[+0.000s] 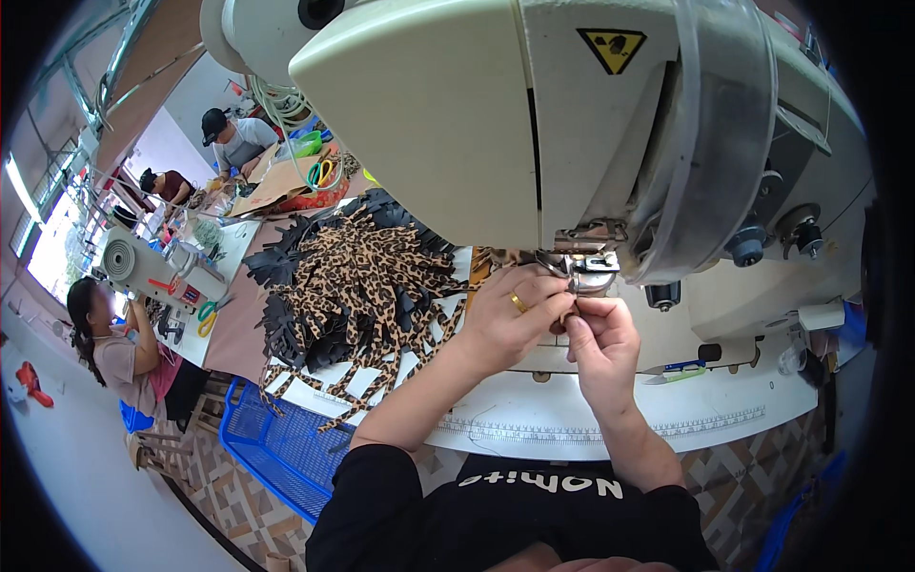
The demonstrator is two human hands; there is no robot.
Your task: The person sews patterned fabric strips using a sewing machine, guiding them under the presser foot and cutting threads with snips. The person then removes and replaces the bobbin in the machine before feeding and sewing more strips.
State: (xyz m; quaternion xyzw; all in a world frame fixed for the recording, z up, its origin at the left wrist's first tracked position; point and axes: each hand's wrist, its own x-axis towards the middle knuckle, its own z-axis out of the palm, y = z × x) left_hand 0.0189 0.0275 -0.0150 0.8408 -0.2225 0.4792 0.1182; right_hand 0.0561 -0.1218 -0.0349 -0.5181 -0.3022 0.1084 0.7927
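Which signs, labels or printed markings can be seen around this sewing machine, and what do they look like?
Warning sticker: on the sewing machine head, top; yellow triangle, black border and pictogram.
Printed ruler strip: along the table's front edge; white with fine dark markings.
Shirt lettering: bottom centre; white on black.

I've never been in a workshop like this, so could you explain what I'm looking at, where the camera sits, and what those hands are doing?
The camera sits on a person's head and looks down, so the forearms enter from below. The big cream-coloured sewing machine fills the top. Both hands meet at its metal presser foot: the left hand, wearing a gold ring, and the right hand pinch something small there, too hidden to name. On the white table lies a pile of leopard-print and black fabric strips. A blue plastic basket stands below.
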